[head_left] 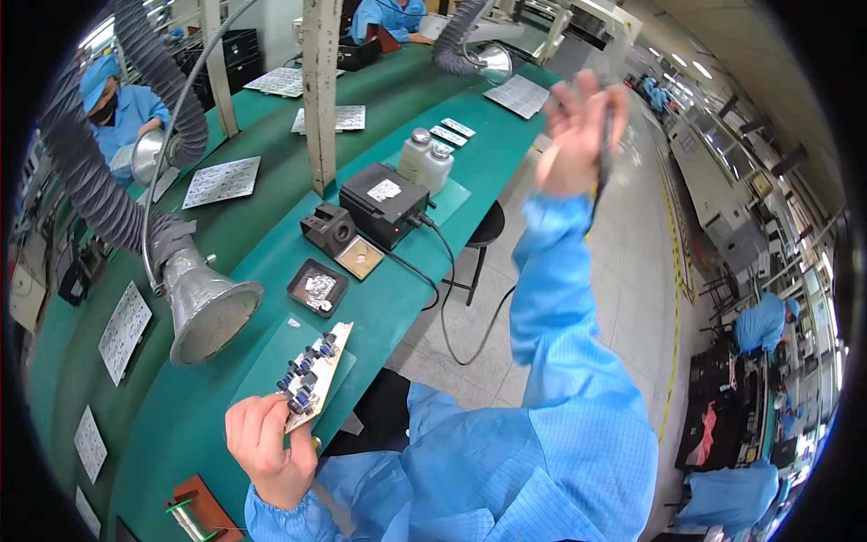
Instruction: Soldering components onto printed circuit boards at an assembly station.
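Note:
My left hand (pixel 271 452) grips the lower end of a pale circuit board (pixel 318 384), fingers and thumb closed on its edge. The board is tilted above the green bench and carries a row of blue and black components. My right hand (pixel 582 135) is raised far to the right, over the aisle floor and off the bench. It is smeared by motion, with a soldering iron (pixel 606 149), dark and slim, held along its thumb side. From the soldering station (pixel 384 203) a black cable loops down and toward my right sleeve.
Beside the station are an iron stand (pixel 329 230), a sponge tray (pixel 359 258), two dispenser bottles (pixel 424 163) and a black tray (pixel 318 287) of small parts. A fume hood (pixel 212 307) hangs at left. A solder spool (pixel 188 521) sits at lower left. Co-workers sit across the bench.

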`<move>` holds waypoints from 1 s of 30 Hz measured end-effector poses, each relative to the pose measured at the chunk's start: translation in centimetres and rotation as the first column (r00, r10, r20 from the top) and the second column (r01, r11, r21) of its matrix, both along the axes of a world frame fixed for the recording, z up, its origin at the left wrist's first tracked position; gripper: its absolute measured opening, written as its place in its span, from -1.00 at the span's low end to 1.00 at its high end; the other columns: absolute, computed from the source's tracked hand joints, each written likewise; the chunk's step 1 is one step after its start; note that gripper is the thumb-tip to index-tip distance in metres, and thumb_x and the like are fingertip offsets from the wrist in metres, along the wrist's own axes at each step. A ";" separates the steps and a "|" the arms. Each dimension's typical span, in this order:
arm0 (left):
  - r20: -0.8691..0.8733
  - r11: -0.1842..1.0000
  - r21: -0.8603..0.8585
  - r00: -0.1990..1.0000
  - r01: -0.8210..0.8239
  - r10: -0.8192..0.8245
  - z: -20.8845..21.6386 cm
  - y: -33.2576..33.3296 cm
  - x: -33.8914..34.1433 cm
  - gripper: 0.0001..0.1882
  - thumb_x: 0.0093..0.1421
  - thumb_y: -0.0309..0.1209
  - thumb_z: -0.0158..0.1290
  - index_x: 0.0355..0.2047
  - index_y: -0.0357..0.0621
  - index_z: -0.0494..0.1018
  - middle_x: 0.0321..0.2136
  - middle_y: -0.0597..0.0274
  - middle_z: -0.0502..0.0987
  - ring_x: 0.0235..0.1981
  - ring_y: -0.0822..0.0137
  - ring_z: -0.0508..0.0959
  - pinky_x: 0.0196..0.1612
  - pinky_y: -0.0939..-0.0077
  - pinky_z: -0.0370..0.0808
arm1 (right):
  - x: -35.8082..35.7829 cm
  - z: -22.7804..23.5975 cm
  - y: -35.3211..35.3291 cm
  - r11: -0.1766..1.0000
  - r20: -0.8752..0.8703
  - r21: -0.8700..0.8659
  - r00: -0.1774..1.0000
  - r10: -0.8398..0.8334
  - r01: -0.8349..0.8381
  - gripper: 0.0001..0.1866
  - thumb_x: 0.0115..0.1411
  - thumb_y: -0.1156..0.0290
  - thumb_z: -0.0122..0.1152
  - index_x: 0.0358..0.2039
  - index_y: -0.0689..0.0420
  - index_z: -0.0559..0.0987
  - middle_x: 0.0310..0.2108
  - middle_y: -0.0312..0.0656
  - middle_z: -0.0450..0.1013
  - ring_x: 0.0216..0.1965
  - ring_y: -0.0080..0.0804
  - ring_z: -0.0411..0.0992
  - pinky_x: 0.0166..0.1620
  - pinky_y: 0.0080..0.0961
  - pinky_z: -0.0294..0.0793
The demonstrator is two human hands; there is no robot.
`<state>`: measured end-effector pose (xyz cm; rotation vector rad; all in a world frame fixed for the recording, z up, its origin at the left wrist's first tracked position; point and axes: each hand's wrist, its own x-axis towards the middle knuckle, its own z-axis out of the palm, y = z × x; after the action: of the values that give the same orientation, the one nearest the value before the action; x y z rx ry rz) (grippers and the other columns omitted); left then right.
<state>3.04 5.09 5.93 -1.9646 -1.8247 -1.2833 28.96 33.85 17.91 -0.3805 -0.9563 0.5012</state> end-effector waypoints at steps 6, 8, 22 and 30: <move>-0.008 0.999 0.008 0.999 -0.033 0.033 0.1 -0.1 0.2 -0.73 -0.27 -0.63 0.18 -0.49 -0.29 0.40 -0.46 0.09 0.48 -0.41 0.05 0.44 -0.35 0.28 0.37 | -1.6 -5.2 -1.1 0.988 0.189 0.139 0.977 -0.096 0.070 -0.57 0.26 0.26 0.01 0.08 0.10 0.21 0.02 0.01 0.33 -0.15 -0.24 0.42 -0.06 -0.32 0.39; -0.019 0.998 0.002 0.998 -0.066 0.066 -0.3 -0.3 -0.1 -0.72 -0.30 -0.54 0.21 -0.49 -0.29 0.46 -0.45 0.12 0.50 -0.41 0.06 0.46 -0.31 0.27 0.37 | -3.7 -11.4 -2.7 0.969 0.409 0.248 0.906 -0.111 0.007 -0.58 0.22 0.24 0.04 0.01 0.18 0.28 -0.04 0.05 0.35 -0.09 -0.17 0.40 0.00 -0.23 0.36; -0.015 1.000 0.016 1.000 0.002 -0.001 -0.4 -0.7 -0.8 -0.73 -0.33 -0.53 0.24 -0.53 -0.26 0.45 -0.48 0.18 0.51 -0.45 0.14 0.47 -0.36 0.30 0.37 | -11.6 -23.2 -11.6 0.822 0.689 -0.111 0.553 0.469 -0.559 -0.47 -0.08 0.26 0.42 -0.15 0.24 0.44 -0.09 0.06 0.44 -0.08 -0.07 0.42 -0.02 -0.31 0.38; -0.007 1.000 0.005 1.000 0.013 -0.013 -0.3 -0.7 -1.3 -0.72 -0.33 -0.52 0.25 -0.52 -0.27 0.47 -0.46 0.19 0.52 -0.45 0.16 0.48 -0.35 0.31 0.38 | -12.3 -24.5 -12.2 0.854 0.713 -0.089 0.566 0.414 -0.512 -0.57 -0.13 0.48 0.40 -0.20 0.20 0.47 -0.14 0.07 0.44 -0.18 -0.07 0.47 -0.11 -0.36 0.44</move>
<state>1.75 4.39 5.61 -1.9797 -1.8066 -1.2813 16.69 21.69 -6.58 -0.1865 -1.8855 0.7958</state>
